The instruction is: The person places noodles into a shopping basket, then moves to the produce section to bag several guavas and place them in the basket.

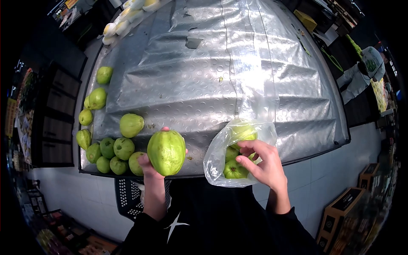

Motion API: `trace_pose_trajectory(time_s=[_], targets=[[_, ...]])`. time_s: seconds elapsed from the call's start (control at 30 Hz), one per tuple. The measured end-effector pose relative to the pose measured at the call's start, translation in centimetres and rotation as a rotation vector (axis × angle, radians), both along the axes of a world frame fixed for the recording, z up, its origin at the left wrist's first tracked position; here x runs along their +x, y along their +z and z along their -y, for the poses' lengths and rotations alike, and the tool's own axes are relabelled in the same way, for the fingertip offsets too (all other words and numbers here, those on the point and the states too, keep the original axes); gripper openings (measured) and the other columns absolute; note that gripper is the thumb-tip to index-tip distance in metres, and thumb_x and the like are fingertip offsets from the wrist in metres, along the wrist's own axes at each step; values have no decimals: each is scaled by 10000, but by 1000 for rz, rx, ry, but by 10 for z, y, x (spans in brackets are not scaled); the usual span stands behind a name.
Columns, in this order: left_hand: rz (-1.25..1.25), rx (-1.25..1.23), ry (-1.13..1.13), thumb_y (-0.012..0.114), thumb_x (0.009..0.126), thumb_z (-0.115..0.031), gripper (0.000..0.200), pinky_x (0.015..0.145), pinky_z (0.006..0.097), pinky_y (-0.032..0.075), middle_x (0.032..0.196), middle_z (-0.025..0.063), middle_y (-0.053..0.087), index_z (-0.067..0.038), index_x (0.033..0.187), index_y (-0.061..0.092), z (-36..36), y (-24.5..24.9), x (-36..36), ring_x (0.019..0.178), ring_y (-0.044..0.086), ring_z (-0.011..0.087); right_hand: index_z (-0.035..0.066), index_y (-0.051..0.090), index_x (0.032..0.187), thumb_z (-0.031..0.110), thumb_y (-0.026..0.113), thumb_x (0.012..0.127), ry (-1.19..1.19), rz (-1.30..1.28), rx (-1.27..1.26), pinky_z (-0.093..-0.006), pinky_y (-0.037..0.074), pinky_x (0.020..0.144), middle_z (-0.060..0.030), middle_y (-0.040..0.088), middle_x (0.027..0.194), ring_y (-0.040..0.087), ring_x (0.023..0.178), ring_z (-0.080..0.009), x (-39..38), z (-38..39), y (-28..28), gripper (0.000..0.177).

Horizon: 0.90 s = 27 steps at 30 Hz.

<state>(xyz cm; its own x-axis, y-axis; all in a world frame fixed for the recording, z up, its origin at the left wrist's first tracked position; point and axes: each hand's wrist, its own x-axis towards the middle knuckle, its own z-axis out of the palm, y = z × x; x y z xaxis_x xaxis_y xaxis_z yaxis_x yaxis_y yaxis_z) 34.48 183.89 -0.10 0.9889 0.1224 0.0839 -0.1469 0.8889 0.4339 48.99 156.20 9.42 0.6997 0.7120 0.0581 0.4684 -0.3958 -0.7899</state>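
My left hand (149, 167) is wrapped round a large green guava (166, 152), holding it up in front of the table's near edge. Inside a clear plastic bag (214, 163) lie several more guavas (235, 170), partly covered by the plastic. Over the mouth of that bag is my right hand (265, 163), its thumb and forefinger curved and apart with nothing between them. Its other fingers are partly hidden. To the left, a group of loose guavas (124, 148) rests along the table's corner and left edge.
A silver, wrinkled sheet (191, 76) covers the display table. Foam-wrapped fruit (123, 25) sits at its far left. A dark perforated basket (127, 199) is below the near edge. Cartons (340, 212) stand on the floor at right; another person (365, 70) is at far right.
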Motion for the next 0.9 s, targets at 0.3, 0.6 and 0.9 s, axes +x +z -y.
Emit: trace_pose_trajectory(time_s=[0.3,0.6,0.9], targets=[[-57,699,436,861,528,-165,1123,1002,413,498,1351,190,444,-97,1442,213,18,60,3,1215,535,300,53,684,1141,94,771,830,-22,-48,216,-267,504,623,-65,699,934,654,725,-147,-12,-4,4,325],[328,956,494,893,506,-78,1109,985,420,513,1336,201,446,-108,1421,268,49,104,48,1195,544,308,49,445,1454,351,933,644,154,-112,520,-335,505,824,-146,561,1325,582,1147,-236,-14,-20,28,993],[271,1241,392,977,554,-313,1114,996,406,444,1292,185,529,-25,1418,336,69,122,61,1209,552,276,-37,402,1435,319,923,628,39,-483,836,-380,416,1063,-159,542,1347,554,1232,-254,-6,-6,9,1024]])
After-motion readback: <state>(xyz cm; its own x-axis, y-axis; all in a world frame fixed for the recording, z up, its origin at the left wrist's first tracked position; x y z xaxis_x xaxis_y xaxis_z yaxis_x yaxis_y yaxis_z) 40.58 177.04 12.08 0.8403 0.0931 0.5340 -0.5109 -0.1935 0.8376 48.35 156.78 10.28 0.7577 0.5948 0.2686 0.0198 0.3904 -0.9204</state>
